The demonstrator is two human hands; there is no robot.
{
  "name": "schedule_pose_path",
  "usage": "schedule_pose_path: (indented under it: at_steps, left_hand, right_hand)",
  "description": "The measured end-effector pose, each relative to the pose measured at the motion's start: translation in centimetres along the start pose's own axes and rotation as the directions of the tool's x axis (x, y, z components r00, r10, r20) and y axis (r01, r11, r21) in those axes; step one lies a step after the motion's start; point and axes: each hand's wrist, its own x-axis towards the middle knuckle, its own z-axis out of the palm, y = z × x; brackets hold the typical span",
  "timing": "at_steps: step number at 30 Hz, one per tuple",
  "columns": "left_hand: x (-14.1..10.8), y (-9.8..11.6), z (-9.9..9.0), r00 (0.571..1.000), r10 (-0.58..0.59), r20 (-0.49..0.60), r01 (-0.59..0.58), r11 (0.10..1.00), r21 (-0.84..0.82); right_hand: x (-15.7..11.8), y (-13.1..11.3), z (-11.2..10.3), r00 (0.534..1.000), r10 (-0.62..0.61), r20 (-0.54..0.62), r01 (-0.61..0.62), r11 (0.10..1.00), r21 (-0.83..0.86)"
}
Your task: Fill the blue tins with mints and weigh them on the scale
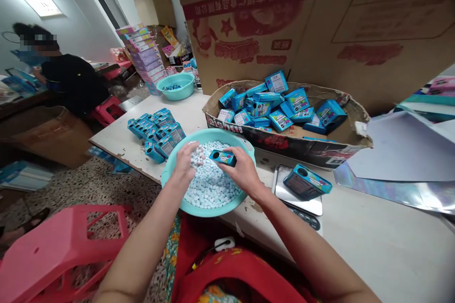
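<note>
**Blue Box Held Over a Bowl of Little Balls**

Chinese writing, upside down, can be seen on a red band of the big cardboard box (249, 19): 汕头市福仁食品有限公司. Red pictures and a star are printed under it. On a black carton (182, 60) at the back, only the letters "eishu" can be made out. White words are printed on the small blue box (226, 158), but they are too small to be read.

The small blue box is flat and shiny, with a dark round hole near one end. It is gripped by the fingers and thumb of the right hand (244, 170), over the teal bowl (209, 212). Some small pale balls (209, 189) are held in the curled fingers of the left hand (184, 163), and many more are piled in the bowl. Another blue box (307, 182) is set on the scale (313, 206). More are heaped in the torn cardboard tray (302, 147), and a group (156, 133) is stood on the table (373, 236).
</note>
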Motion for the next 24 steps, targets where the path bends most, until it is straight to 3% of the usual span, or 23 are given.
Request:
schedule_pose_path:
  at_steps: [3,6,10,24]
  left_hand:
    - [0.4,1.1,1.3,0.995,0.057,-0.083,-0.076,0.964,-0.254]
    - [0.8,1.3,2.2,0.989,0.046,-0.141,-0.104,0.893,-0.437]
    - [1.1,1.3,2.8,0.984,0.051,-0.173,-0.123,0.890,-0.439]
    - [0.6,1.6,4.2,0.991,0.086,-0.104,-0.121,0.905,-0.408]
  right_hand:
    - [0.0,-1.0,1.3,0.993,-0.012,0.117,0.021,0.997,-0.075]
    - [0.0,-1.7,2.0,0.991,0.008,0.136,0.004,0.996,-0.092]
    - [0.2,-1.6,1.4,0.994,0.009,0.108,-0.003,0.998,-0.055]
    - [0.4,-0.7,0.1,0.996,0.008,0.089,-0.009,1.000,0.013]
